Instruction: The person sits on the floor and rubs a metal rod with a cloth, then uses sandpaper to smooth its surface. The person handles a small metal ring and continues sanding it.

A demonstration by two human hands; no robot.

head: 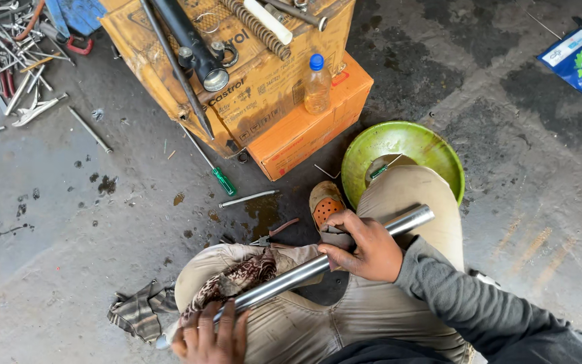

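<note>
A long shiny metal tube point(284, 278) lies slanted across my lap, its open end at the upper right near the green bowl. My right hand point(365, 246) is closed around the tube's middle with a small grey cloth pressed against it. My left hand point(209, 336) grips the tube's lower left end together with a brown patterned rag point(234, 280) that is draped over my left knee.
A green plastic bowl point(432, 148) sits past my right knee. Ahead are orange cardboard boxes point(291, 128) carrying a black tube, a spring and a small bottle of yellow liquid point(316, 84). A green-handled screwdriver point(222, 178) lies on the oily concrete, with wrenches point(8, 74) heaped at top left.
</note>
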